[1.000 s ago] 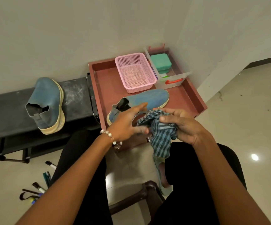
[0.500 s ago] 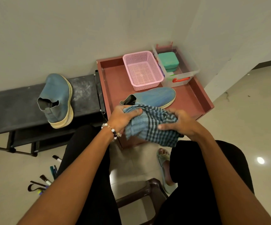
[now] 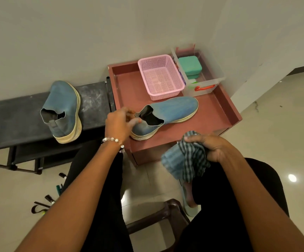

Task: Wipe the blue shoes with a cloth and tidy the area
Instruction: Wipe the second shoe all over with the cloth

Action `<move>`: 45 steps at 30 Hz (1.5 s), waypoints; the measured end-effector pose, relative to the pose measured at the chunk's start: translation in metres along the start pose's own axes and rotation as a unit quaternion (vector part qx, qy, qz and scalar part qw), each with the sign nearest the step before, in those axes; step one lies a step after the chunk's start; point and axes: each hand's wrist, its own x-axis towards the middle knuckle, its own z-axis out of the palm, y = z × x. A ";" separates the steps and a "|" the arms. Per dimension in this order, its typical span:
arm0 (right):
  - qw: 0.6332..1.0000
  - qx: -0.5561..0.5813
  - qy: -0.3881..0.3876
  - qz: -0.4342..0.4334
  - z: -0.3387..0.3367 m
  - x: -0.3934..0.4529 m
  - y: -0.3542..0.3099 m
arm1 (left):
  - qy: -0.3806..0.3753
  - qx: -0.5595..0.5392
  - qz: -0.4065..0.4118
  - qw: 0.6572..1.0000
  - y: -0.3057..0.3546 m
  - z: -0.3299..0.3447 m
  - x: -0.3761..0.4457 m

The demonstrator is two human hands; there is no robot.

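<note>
1. Our left hand (image 3: 118,124) has its fingers (image 3: 135,121) loosely spread at the heel of the near blue shoe (image 3: 165,116). The fingertips touch or all but touch the collar, and we cannot tell whether they have closed on it yet.
2. Our right hand (image 3: 212,148) has its fingers curled round the bunched checked cloth (image 3: 185,160), which hangs over our right knee, just near of the red tabletop (image 3: 211,122).
3. That shoe lies on its sole on the red tabletop, toe pointing far and right, just near of the pink basket (image 3: 161,77). A clear box with a green case (image 3: 189,66) sits to the basket's right.
4. The second blue shoe (image 3: 63,110) rests tilted on the black rack shelf (image 3: 20,115) to the left, well apart from both hands.
5. We judge the step in hand to be taking up the near shoe so that it can be wiped.
6. The next move calls for a firm pinch on the heel collar, then a lift towards the cloth. The soft upper may fold under the grip.
7. Markers (image 3: 56,193) lie scattered on the floor at the left, which is tidying left to do.
</note>
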 end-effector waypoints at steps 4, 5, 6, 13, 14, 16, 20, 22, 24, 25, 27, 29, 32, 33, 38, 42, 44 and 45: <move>0.990 0.131 0.021 -0.054 0.003 -0.002 -0.003 | -0.134 0.082 0.049 0.986 -0.009 0.006 0.008; 0.987 0.142 0.021 -0.073 0.007 -0.002 -0.003 | -0.156 0.075 0.044 0.984 -0.009 0.011 0.008; 0.985 0.146 0.029 -0.091 0.013 -0.002 -0.001 | -0.163 0.063 0.042 0.984 -0.008 0.016 0.007; 0.928 0.097 0.230 -0.278 0.071 0.004 0.007 | -0.106 0.045 -0.048 0.992 -0.007 0.030 0.015; 0.898 0.038 0.278 -0.339 0.079 0.005 0.009 | -0.098 0.046 -0.054 0.993 -0.007 0.031 0.016; 0.818 -0.101 0.331 -0.460 0.094 0.005 0.016 | -0.092 0.047 -0.064 0.993 -0.007 0.031 0.020; 0.703 -0.383 0.244 -0.547 0.117 0.036 0.032 | -0.112 0.056 -0.068 0.990 -0.014 0.027 0.029; 0.667 -0.542 0.171 -0.483 0.122 0.059 0.045 | -0.145 0.068 -0.047 0.986 -0.018 0.022 0.032; 0.631 -0.596 0.148 -0.473 0.122 0.076 0.051 | -0.192 0.043 -0.028 0.980 -0.023 0.019 0.032; 0.630 -0.599 0.149 -0.471 0.120 0.078 0.051 | -0.212 0.028 -0.023 0.977 -0.026 0.019 0.032; 0.639 -0.595 0.142 -0.467 0.118 0.076 0.047 | -0.227 0.036 -0.002 0.973 -0.031 0.020 0.031; 0.644 -0.591 0.134 -0.467 0.118 0.072 0.046 | -0.209 0.110 0.054 0.970 -0.030 0.024 0.028; 0.618 -0.631 0.154 -0.443 0.113 0.070 0.049 | -0.134 0.309 0.180 0.924 -0.020 0.028 0.015; 0.602 -0.655 0.161 -0.428 0.111 0.069 0.050 | -0.128 0.346 0.215 0.904 -0.019 0.029 0.010; 0.572 -0.704 0.163 -0.387 0.116 0.064 0.043 | -0.117 0.435 0.199 0.870 -0.038 0.035 0.000; 0.583 -0.704 0.180 -0.364 0.124 0.065 0.045 | -0.178 0.419 0.139 0.880 -0.043 0.041 0.010; 0.589 -0.711 0.162 -0.349 0.131 0.062 0.043 | -0.209 0.403 0.131 0.881 -0.044 0.044 0.014; 0.596 -0.709 0.144 -0.348 0.136 0.061 0.042 | -0.214 0.397 0.129 0.883 -0.045 0.045 0.016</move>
